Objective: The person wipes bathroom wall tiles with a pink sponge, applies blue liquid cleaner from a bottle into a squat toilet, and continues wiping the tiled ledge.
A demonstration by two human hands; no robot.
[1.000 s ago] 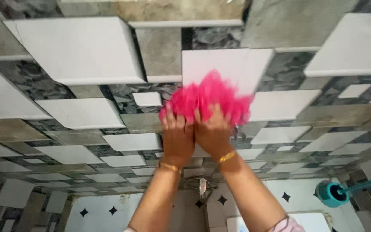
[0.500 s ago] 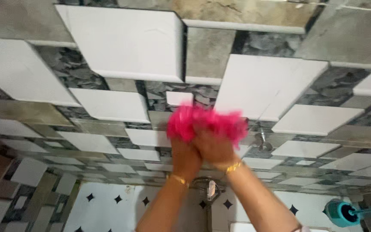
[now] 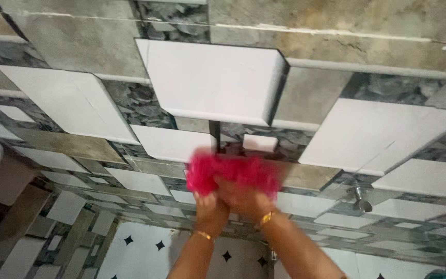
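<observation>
I am pressing a bright pink cloth (image 3: 232,174) against the tiled wall (image 3: 78,111) with both hands raised in front of me. My left hand (image 3: 210,203) is gripping the lower left part of the cloth, fingers closed into the fabric. My right hand (image 3: 247,199) is lying just beside it, touching it, and is clamping the lower right part of the same cloth. The cloth is bunching above and beyond my knuckles, spreading wider than the two hands together, and motion blur is softening its edges.

The cloth is sitting at the centre of the wall, directly below a large white rectangular tile (image 3: 212,82) and just under a small white square tile (image 3: 259,142). A dark vertical joint is running down to the cloth's upper edge. Grey marbled tiles are surrounding the white ones.

I am wearing a gold bangle (image 3: 266,218) on my right wrist and a thinner gold bangle (image 3: 201,235) on my left. A metal wall fitting (image 3: 360,199) is projecting to the right, well apart from the cloth.
</observation>
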